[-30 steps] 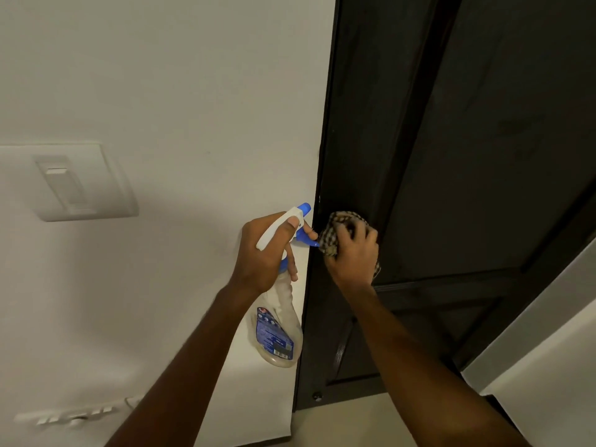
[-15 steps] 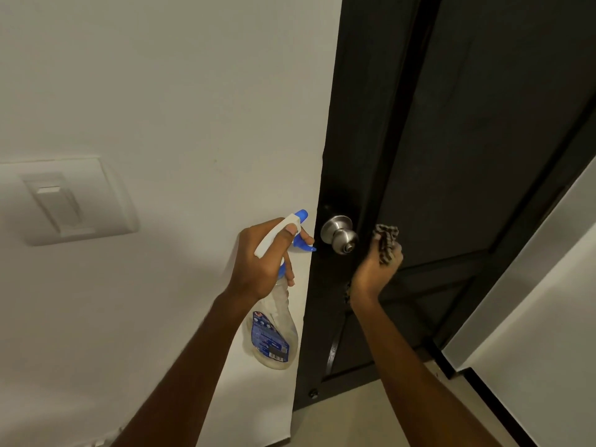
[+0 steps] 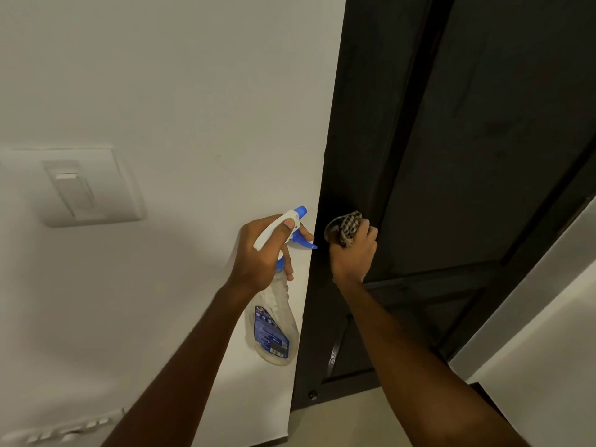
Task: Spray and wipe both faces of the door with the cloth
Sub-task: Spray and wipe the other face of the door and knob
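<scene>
The dark panelled door (image 3: 467,156) fills the right half of the view, its edge running down beside the white wall. My right hand (image 3: 353,250) presses a bunched checked cloth (image 3: 350,228) over the metal door knob (image 3: 332,228), of which only a sliver shows. My left hand (image 3: 264,253) grips the neck of a clear spray bottle (image 3: 272,327) with a white and blue trigger head, held just left of the door edge, nozzle pointing toward the door.
A white light switch plate (image 3: 80,188) sits on the wall at the left. A second white fitting (image 3: 64,430) shows at the lower left. A white frame or wall (image 3: 548,317) borders the door on the right. Pale floor lies below the door.
My right hand moved left with the cloth from the door panel onto the knob, covering it. The spray bottle in my left hand stayed about where it was.
</scene>
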